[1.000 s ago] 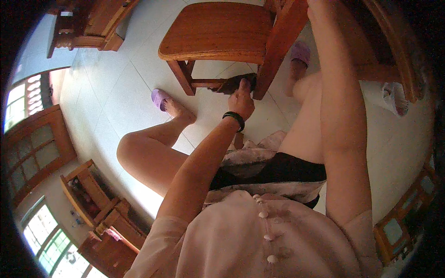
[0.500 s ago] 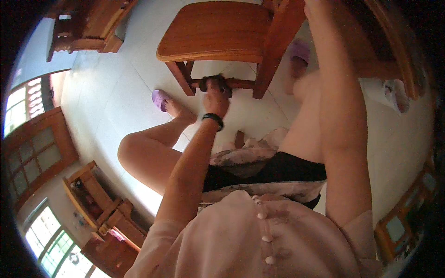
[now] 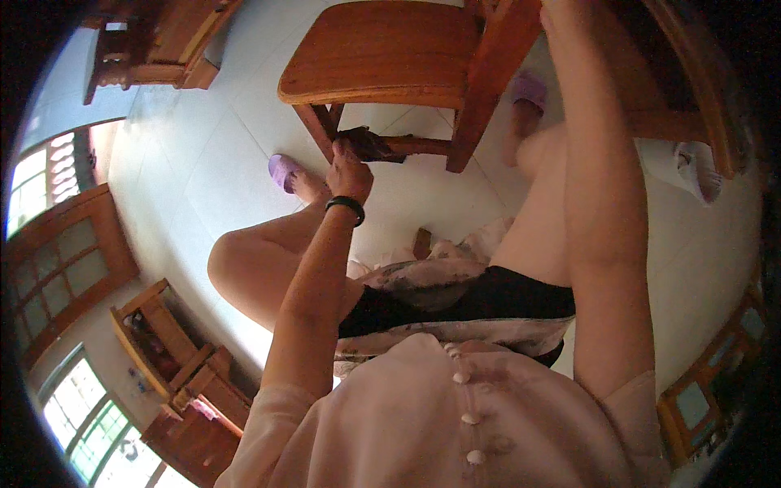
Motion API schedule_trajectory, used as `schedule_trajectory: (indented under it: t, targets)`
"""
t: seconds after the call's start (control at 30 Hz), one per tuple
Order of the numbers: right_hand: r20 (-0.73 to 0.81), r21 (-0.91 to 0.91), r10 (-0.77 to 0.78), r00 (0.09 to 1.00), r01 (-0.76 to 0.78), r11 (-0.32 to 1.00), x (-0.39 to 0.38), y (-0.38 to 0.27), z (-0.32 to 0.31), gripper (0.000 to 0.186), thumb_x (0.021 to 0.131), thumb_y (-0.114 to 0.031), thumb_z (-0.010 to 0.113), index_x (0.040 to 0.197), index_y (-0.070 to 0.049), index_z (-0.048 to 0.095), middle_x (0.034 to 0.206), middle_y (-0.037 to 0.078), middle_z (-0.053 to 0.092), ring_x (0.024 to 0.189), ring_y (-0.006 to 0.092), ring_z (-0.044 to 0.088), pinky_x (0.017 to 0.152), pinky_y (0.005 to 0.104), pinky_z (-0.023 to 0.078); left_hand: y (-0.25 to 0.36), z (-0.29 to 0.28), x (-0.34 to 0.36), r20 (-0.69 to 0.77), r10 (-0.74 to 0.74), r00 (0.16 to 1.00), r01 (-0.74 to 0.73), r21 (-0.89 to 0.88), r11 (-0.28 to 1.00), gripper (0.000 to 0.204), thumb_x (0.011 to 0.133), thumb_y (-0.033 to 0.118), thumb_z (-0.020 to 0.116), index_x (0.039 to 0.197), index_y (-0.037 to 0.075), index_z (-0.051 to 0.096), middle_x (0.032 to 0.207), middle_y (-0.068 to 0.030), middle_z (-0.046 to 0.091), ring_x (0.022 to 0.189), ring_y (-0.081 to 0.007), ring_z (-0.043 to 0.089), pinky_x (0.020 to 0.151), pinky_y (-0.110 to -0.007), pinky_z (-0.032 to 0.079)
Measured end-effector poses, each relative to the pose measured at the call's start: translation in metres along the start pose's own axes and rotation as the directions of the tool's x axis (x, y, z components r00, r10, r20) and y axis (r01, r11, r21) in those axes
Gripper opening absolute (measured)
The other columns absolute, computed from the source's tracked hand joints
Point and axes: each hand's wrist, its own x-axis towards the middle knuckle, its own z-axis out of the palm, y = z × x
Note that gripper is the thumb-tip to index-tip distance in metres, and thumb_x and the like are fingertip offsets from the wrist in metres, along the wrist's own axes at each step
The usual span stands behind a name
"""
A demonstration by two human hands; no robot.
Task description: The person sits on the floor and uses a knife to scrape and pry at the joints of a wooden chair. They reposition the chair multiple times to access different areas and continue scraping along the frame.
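A wooden chair (image 3: 378, 61) lies tipped or stands before me, its curved seat panel and legs showing at the top of the head view. My left hand (image 3: 350, 172), with a black band at the wrist, is closed on a dark cloth (image 3: 368, 145). The cloth lies against the lower rung (image 3: 423, 146), near the left leg of the chair. My right arm reaches up to the chair's upright on the right. Only part of my right hand (image 3: 555, 15) shows at the top edge, and its fingers are mostly hidden.
My feet in purple slippers (image 3: 283, 172) rest on pale floor tiles either side of the chair. Another wooden piece (image 3: 720, 122) stands close at right, with a white slipper-like thing (image 3: 698, 172) beside it. Wooden furniture (image 3: 171, 57) stands far left.
My left hand has slid left along the rung with the cloth, toward the chair's left leg. The chair has shifted very slightly right; my right arm stays almost in place.
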Motion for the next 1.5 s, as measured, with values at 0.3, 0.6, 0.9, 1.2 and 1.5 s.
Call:
schedule_trajectory:
  t: [0.3,0.6,0.9,1.2,1.5]
  targets:
    - [0.003,-0.055,-0.059,0.998,0.059,0.997,0.009,0.011,-0.005,0.028,0.083,-0.030,0.066,0.088,-0.002,0.062,0.073,0.008,0.062,0.068,0.0223,0.061,0.066,0.0370,0.048,0.078,0.045,-0.055,0.265,0.221,0.939,-0.174,-0.191,0.966,0.059,0.076,0.004,0.052,0.133,-0.003,0.036,0.132,-0.0216,0.043,0.102,-0.0391,0.057,0.082,-0.045,0.050]
    - [0.029,0.023,0.016,0.999,-0.017,1.000,0.009,0.009,-0.003,0.030,0.084,-0.030,0.066,0.094,-0.001,0.060,0.077,0.008,0.061,0.070,0.0221,0.060,0.067,0.0369,0.047,0.058,0.082,-0.058,-0.101,0.161,0.982,-0.189,-0.618,0.763,0.060,0.077,0.000,0.055,0.133,-0.001,0.035,0.135,-0.0227,0.035,0.121,-0.0353,0.044,0.095,-0.039,0.045]
    - [0.002,0.035,-0.084,0.996,0.084,0.996,0.007,0.015,-0.004,0.040,0.082,-0.032,0.068,0.105,0.000,0.059,0.092,0.010,0.061,0.083,0.0233,0.059,0.075,0.0364,0.046,-0.070,0.196,-0.046,0.431,0.121,0.894,-0.028,-0.217,0.976,0.020,0.089,0.015,0.053,0.101,0.004,0.065,0.106,-0.0159,0.064,0.084,-0.0306,0.061,0.072,-0.041,0.051]
    - [0.055,0.101,-0.106,0.993,0.100,0.990,0.003,0.006,-0.002,0.053,0.082,-0.035,0.070,0.117,0.002,0.056,0.106,0.012,0.060,0.093,0.0243,0.057,0.082,0.0356,0.046,0.004,0.194,0.001,0.386,-0.347,0.855,0.458,-0.247,0.854,0.045,0.087,0.027,0.060,0.123,0.003,0.051,0.129,-0.0151,0.054,0.112,-0.0339,0.053,0.096,-0.044,0.043]
    - [-0.249,0.215,0.144,0.958,-0.091,0.972,-0.002,-0.017,0.018,0.037,0.083,-0.031,0.068,0.103,-0.001,0.061,0.091,0.007,0.063,0.078,0.0204,0.058,0.075,0.0339,0.046,-0.020,0.156,0.011,0.477,0.044,0.878,-0.056,0.010,0.998,0.028,0.091,0.022,0.049,0.106,0.004,0.065,0.105,-0.0194,0.065,0.098,-0.0352,0.060,0.086,-0.043,0.048]
